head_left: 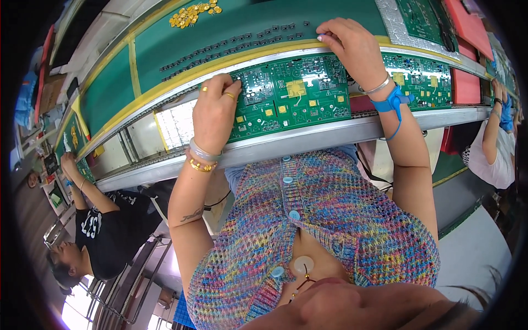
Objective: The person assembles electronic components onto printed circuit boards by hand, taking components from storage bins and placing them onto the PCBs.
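Note:
A long green circuit board (pixel 294 91) with several yellow squares lies between the rails in front of me. My left hand (pixel 213 113) is at its left end, fingers curled closed over the edge; whatever they hold, if anything, is hidden. My right hand (pixel 355 49) reaches past the far rail to the green mat (pixel 236 25). Its thumb and forefinger are pinched together, with a tiny blue spot at the tips that I cannot make out. Just left of those fingertips, small black components (pixel 258 38) lie in rows on the mat.
Metal rails (pixel 308 129) run across in front of me. A second circuit board (pixel 421 80) sits to the right. Gold round parts (pixel 195 14) are heaped on the mat. Co-workers sit at far left (pixel 110 231) and far right (pixel 489 154). A blue wrist strap (pixel 393 102) trails a cord.

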